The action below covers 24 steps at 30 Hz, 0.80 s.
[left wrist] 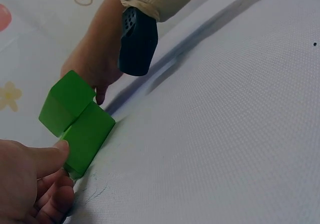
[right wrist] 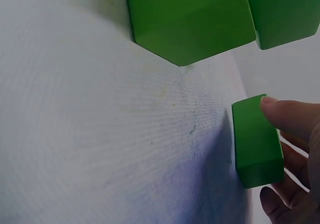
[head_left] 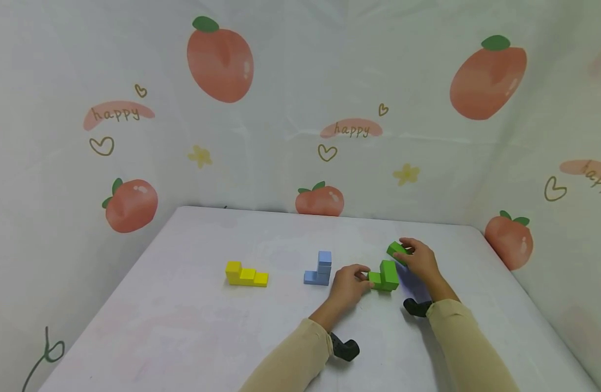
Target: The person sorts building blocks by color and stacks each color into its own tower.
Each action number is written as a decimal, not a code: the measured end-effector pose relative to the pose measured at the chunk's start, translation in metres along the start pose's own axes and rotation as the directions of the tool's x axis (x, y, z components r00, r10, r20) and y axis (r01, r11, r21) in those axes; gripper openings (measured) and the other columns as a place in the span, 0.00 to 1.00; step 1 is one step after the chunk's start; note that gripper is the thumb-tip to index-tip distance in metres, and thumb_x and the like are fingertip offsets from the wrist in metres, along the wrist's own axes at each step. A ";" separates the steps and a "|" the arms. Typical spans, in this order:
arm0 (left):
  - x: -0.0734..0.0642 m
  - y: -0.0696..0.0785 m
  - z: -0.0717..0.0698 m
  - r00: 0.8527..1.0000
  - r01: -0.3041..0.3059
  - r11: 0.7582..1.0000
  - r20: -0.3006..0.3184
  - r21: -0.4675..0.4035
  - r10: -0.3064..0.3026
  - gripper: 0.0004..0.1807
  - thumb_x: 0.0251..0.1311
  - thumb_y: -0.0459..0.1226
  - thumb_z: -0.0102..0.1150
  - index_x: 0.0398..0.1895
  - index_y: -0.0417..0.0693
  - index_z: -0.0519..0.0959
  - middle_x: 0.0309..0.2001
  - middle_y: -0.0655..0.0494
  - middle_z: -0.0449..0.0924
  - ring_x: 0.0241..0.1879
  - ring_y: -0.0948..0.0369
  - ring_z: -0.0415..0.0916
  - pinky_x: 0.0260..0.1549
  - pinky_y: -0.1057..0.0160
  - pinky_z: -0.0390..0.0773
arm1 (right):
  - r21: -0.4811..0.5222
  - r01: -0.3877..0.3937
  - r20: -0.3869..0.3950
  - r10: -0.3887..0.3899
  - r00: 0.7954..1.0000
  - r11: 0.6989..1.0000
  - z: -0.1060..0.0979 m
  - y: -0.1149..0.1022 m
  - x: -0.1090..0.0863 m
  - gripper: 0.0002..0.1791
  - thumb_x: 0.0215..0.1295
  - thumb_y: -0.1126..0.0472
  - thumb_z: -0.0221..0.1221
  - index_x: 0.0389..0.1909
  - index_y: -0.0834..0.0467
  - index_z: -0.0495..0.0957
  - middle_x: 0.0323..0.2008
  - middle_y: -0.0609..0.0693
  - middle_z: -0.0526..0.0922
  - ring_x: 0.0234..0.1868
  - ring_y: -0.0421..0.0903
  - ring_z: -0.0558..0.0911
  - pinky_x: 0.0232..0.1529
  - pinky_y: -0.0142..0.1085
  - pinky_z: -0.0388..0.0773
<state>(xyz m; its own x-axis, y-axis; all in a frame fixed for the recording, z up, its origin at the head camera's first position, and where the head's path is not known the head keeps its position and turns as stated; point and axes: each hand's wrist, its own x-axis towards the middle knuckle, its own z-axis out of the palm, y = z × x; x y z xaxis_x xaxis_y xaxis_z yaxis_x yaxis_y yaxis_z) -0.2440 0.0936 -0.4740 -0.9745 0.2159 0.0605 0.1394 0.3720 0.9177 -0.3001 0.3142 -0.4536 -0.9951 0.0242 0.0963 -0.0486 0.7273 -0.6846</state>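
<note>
My left hand pinches the near end of a long green block that lies on the table. On that block's other end rests a second green block, standing higher in the head view. Behind and to the right, my right hand holds a loose green block between thumb and fingers. This block is apart from the green pair, and a shadow falls on the table beside it. Whether it touches the table cannot be told.
Left of the left hand stands a light blue block shape, like an L. Farther left is a yellow stepped block shape. Both are on the white table. A printed cloth hangs behind the table's back edge.
</note>
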 end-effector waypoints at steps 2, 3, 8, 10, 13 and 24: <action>0.000 0.000 0.000 1.000 0.000 1.000 -0.002 0.001 0.000 0.16 0.54 0.32 0.70 0.47 0.47 0.83 0.29 0.65 0.77 0.29 0.69 0.72 0.32 0.68 0.72 | -0.012 -0.002 0.007 0.002 1.000 1.000 0.000 -0.001 0.001 0.31 0.64 0.60 0.64 0.64 0.69 0.67 0.57 0.68 0.73 0.56 0.63 0.71 0.52 0.54 0.71; 0.000 0.000 0.000 1.000 0.001 1.000 -0.002 0.000 -0.001 0.16 0.54 0.32 0.70 0.47 0.47 0.83 0.29 0.65 0.77 0.29 0.69 0.72 0.32 0.68 0.72 | -0.022 0.003 0.008 -0.003 1.000 1.000 0.001 -0.001 0.001 0.30 0.64 0.60 0.64 0.63 0.69 0.68 0.56 0.68 0.73 0.56 0.64 0.72 0.51 0.54 0.71; 0.000 -0.001 0.001 1.000 0.008 1.000 -0.002 -0.003 -0.008 0.16 0.54 0.32 0.70 0.48 0.47 0.83 0.30 0.65 0.77 0.30 0.69 0.73 0.32 0.68 0.73 | -0.069 0.027 0.002 -0.027 1.000 0.997 0.001 -0.003 0.001 0.28 0.63 0.62 0.63 0.61 0.71 0.70 0.52 0.69 0.75 0.53 0.64 0.73 0.48 0.54 0.73; 0.000 -0.001 0.001 1.000 0.009 1.000 -0.002 0.000 -0.009 0.16 0.54 0.32 0.70 0.48 0.48 0.83 0.30 0.65 0.77 0.30 0.69 0.72 0.32 0.68 0.73 | -0.076 0.028 -0.001 -0.028 1.000 0.997 0.001 -0.004 0.001 0.27 0.63 0.62 0.63 0.60 0.71 0.71 0.51 0.69 0.75 0.53 0.64 0.73 0.47 0.53 0.73; 0.001 -0.001 0.001 1.000 0.009 1.000 -0.005 0.002 -0.009 0.16 0.54 0.32 0.70 0.47 0.48 0.83 0.30 0.65 0.77 0.30 0.69 0.72 0.32 0.68 0.73 | -0.079 0.025 0.001 -0.025 1.000 0.997 0.001 -0.004 0.000 0.27 0.63 0.63 0.63 0.60 0.71 0.71 0.51 0.68 0.75 0.52 0.64 0.73 0.47 0.53 0.73; 0.000 -0.002 0.000 1.000 -0.005 1.000 0.005 -0.007 0.005 0.17 0.54 0.32 0.70 0.49 0.46 0.83 0.30 0.65 0.77 0.29 0.69 0.73 0.33 0.68 0.73 | -0.064 0.073 0.009 -0.072 0.997 0.995 -0.001 -0.004 -0.005 0.26 0.66 0.66 0.59 0.62 0.71 0.68 0.48 0.68 0.71 0.52 0.66 0.72 0.49 0.55 0.71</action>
<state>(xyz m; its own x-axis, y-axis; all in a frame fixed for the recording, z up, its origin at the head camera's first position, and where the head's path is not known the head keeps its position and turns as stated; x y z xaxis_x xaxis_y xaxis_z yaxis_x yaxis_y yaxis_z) -0.2443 0.0933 -0.4755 -0.9731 0.2218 0.0628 0.1426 0.3647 0.9201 -0.2945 0.3119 -0.4504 -0.9897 -0.0348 0.1389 -0.1152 0.7698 -0.6278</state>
